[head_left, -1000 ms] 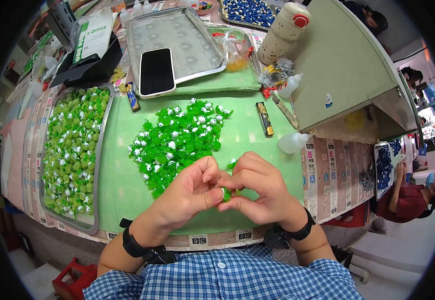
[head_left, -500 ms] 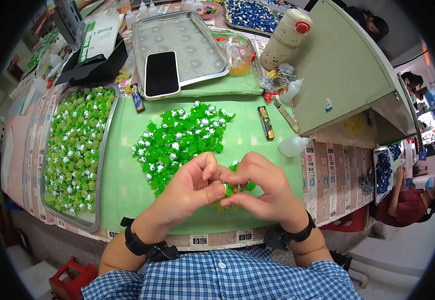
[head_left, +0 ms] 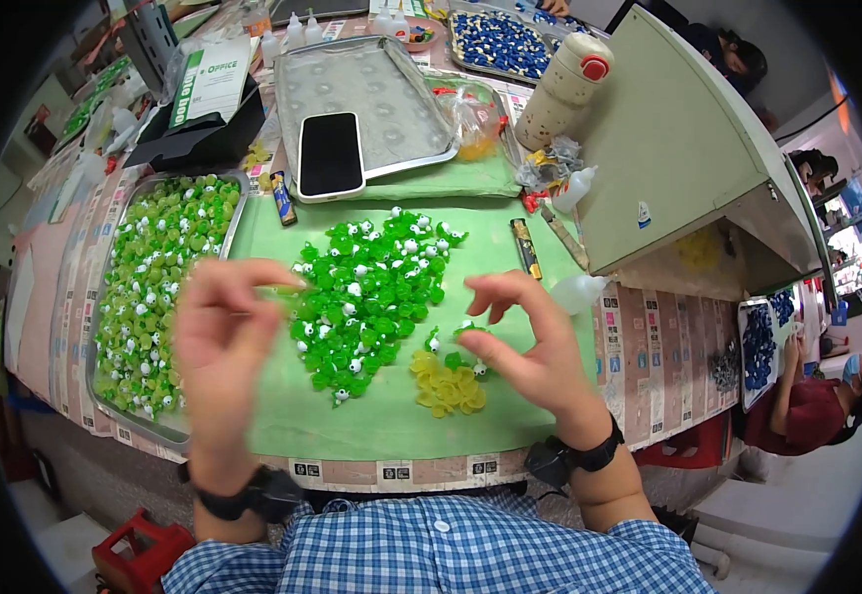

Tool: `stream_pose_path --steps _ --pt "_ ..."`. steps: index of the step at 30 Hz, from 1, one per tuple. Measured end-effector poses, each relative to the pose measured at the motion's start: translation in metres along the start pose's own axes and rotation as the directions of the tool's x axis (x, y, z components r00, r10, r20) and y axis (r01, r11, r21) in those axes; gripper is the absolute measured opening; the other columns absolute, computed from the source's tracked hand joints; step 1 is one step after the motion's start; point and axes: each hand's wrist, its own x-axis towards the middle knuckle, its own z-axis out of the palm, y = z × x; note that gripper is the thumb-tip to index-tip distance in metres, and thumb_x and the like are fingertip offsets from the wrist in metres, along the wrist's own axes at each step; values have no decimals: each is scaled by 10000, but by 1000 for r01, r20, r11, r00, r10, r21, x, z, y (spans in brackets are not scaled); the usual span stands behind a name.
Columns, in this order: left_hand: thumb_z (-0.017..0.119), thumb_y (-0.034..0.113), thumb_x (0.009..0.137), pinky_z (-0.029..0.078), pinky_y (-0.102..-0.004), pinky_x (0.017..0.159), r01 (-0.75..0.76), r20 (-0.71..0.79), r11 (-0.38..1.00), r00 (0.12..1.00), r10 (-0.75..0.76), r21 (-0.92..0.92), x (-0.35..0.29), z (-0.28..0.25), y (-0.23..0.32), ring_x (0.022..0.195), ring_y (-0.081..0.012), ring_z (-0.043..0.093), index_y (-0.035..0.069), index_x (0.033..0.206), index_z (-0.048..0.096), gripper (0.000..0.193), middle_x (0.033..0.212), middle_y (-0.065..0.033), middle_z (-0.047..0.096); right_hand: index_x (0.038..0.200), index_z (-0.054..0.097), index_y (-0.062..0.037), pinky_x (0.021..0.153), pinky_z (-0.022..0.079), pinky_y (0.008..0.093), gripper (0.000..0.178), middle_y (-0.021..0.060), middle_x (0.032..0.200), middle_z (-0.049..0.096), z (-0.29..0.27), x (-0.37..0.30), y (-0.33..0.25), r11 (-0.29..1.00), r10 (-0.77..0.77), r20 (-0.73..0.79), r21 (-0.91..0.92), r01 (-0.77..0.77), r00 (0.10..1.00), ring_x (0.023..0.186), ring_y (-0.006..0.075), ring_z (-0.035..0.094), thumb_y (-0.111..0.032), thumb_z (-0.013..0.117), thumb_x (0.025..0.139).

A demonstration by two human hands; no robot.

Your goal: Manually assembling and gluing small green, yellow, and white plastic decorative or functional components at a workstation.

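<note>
My left hand is smeared by motion above the right edge of a metal tray, its fingers partly curled; whether it holds anything cannot be made out. The tray is full of small green-yellow pieces with white ball-like parts. At the right, my right hand is open, thumb and forefinger apart, over a few loose green-and-white pieces. Between the hands lies a heap of bright green pieces with white balls. Just left of my right hand sits a small pile of yellow translucent cup-like pieces.
Behind the heap, a phone leans on a bare metal tray. A marker-like tube, a white squeeze bottle and a speckled flask stand or lie rightward, beside a pale green metal cabinet. Co-workers sit at far right.
My hands have parted: the left has swung left toward the full tray, and the right has opened and shifted slightly right. The yellow pile they covered now shows.
</note>
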Motion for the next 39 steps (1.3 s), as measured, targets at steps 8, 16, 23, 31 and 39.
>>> stream_pose_path --steps 8,16,23,31,39 --pt "599 34 838 422 -191 691 82 -359 658 884 299 749 -20 -153 20 824 -75 496 49 932 527 119 1131 -90 573 893 644 -112 740 361 328 161 18 816 530 25 0 -1 890 -116 387 -369 269 915 792 194 498 -170 679 746" --pt "589 26 821 466 -241 713 34 46 929 997 -55 370 -3 -10 -13 833 -115 559 47 981 559 165 1051 -70 595 801 609 -104 778 359 332 88 15 796 528 20 1 3 930 -14 393 -332 156 919 805 187 512 -146 664 747" --pt "557 125 894 505 -263 753 502 447 865 781 -437 -31 3 55 -38 848 -131 613 -7 1086 566 233 974 -71 626 884 656 -102 711 370 294 122 5 685 580 6 -1 1 995 -14 133 101 1 991 622 143 525 -83 655 764" --pt "580 88 863 516 -254 765 652 498 731 710 -498 -200 7 56 -49 844 -119 615 5 1061 585 215 943 -64 629 934 650 -101 716 363 300 164 5 726 568 -9 1 1 987 -77 231 -122 107 970 686 145 538 -54 640 777" --pt "542 46 861 519 -248 771 581 397 766 795 -459 -276 6 42 -48 825 -105 610 -5 1044 628 209 970 -69 635 1176 501 -57 811 410 288 463 68 1051 516 -78 -41 12 990 -59 -591 -136 -27 805 898 152 509 -30 672 746"
